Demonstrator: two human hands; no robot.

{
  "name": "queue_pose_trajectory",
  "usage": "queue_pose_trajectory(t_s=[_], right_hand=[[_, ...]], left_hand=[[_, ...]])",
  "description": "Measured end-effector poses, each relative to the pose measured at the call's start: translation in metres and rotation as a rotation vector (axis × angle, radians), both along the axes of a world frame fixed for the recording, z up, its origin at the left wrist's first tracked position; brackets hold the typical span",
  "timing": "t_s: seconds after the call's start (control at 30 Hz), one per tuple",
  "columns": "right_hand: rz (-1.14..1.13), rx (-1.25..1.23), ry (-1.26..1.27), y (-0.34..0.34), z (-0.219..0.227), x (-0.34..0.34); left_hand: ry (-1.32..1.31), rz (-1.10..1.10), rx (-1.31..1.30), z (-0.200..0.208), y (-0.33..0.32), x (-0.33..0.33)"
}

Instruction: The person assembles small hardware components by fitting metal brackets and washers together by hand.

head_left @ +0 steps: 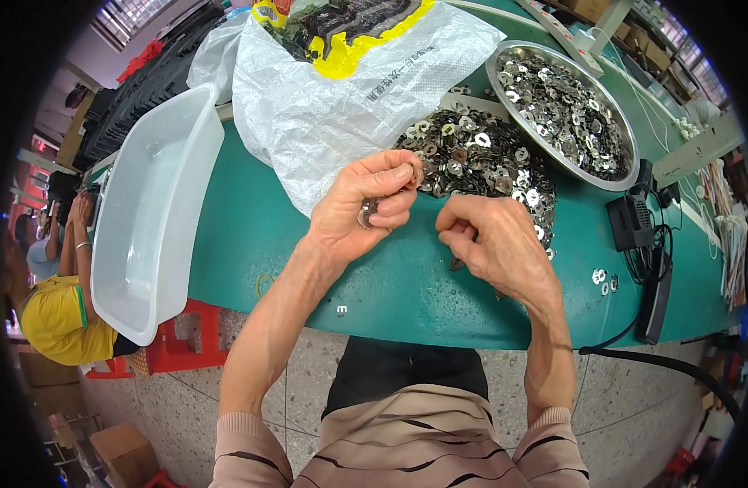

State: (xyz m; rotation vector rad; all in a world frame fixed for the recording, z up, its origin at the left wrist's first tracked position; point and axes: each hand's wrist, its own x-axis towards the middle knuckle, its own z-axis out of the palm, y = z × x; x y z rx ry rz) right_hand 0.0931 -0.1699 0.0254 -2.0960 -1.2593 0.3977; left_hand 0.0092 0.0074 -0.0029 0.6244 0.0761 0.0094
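My left hand point(364, 195) is closed around several small flat metal pieces point(367, 213), with the thumb and forefinger pinching one at the top. To its right, my right hand point(496, 240) hovers above the table with thumb and forefinger curled together. Something small and dark shows below its fingers, too hidden to name. Just beyond both hands spreads a heap of the same shiny pieces with cut-out centres point(475, 150). More of them fill a round steel bowl point(632, 172) at the back right.
A long white plastic tub point(196, 130) stands at the left of the green table point(439, 305). Behind my hands lies a white woven sack point(317, 122). A black adapter with cables point(630, 218) sits at the right edge. A person in a yellow shirt point(61, 317) works at far left.
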Motion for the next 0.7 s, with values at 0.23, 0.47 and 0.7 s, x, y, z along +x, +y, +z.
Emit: queue_pose_trajectory(t_s=[0.23, 0.47, 0.7], right_hand=[[-0.158, 0.333, 0.540, 0.000, 0.009, 0.006], [-0.166, 0.400, 0.820, 0.000, 0.015, 0.005], [-0.126, 0.408, 0.850, 0.001, 0.010, 0.008]], left_hand=[[0.028, 0.042, 0.106, 0.002, -0.005, 0.000], [0.046, 0.014, 0.149, -0.002, -0.005, -0.001], [0.127, 0.025, 0.302, 0.003, -0.014, -0.001]])
